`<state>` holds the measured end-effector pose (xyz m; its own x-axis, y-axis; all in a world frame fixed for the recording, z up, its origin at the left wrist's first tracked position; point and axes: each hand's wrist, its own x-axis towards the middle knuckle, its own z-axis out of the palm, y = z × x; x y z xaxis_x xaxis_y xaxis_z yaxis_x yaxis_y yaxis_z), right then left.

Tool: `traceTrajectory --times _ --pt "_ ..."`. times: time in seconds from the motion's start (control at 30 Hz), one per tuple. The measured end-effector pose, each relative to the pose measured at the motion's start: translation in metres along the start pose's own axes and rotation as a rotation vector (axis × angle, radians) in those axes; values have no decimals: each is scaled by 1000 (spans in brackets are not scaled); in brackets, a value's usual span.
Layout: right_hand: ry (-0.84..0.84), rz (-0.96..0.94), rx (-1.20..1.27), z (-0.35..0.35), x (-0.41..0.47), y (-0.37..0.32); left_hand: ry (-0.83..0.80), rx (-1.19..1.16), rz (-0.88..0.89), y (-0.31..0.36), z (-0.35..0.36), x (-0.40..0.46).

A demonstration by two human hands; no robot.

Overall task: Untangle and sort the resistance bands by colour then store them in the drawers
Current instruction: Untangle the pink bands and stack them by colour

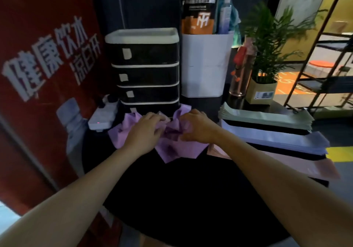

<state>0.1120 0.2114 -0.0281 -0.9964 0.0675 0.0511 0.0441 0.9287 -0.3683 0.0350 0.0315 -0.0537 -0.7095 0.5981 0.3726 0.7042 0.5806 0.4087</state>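
A crumpled heap of purple resistance bands [177, 150] lies on the black round table [183, 199], just in front of the drawer unit [145, 69]. My left hand [146, 131] rests on the left part of the heap with its fingers curled into the purple material. My right hand [196, 127] pinches a fold of the same heap at its right side. To the right lie flat stacks of sorted bands: pale green [267, 118], light blue [277, 139] and pink [298, 163]. The black drawers with white frames look shut, each with a white label.
A white power strip [103, 116] lies left of the drawers. Behind stand a white bin [205, 65] with posters, a clear bottle [240, 73] and a potted plant [264, 86]. A red banner [42, 65] fills the left; a metal shelf [328, 56] stands at the right.
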Motion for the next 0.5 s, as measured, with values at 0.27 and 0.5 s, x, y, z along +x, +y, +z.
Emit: traceTrajectory --times 0.27,0.5 --pt "-160 152 -148 30 40 0 -69 -11 -205 -46 11 38" --pt "-174 220 -158 36 57 0 -181 153 -282 -53 24 59"
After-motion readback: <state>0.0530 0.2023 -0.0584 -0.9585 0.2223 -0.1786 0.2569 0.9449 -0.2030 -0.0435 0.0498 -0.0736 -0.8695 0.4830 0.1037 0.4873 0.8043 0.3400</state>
